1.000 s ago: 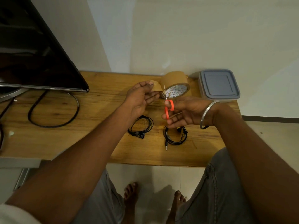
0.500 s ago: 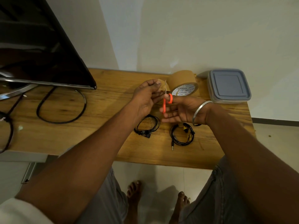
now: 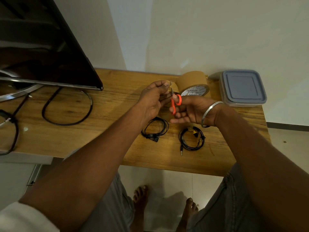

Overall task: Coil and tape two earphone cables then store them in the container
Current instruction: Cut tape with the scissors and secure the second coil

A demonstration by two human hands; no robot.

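Orange scissors [image 3: 175, 102] sit in the grip of the right hand [image 3: 194, 112], blades at the brown tape strip [image 3: 174, 85] pinched by the left hand [image 3: 153, 99]. Two coiled earphone cables [image 3: 155, 129] [image 3: 191, 139] lie on the tabletop [image 3: 103, 114] just beneath. The lidded container [image 3: 242, 87] stands beside the tape roll [image 3: 192, 80].

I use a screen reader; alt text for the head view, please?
The right hand holds orange scissors at a brown tape strip pinched by the left hand, beside the tape roll. Two coiled earphone cables lie on the table; a lidded container stands at right.
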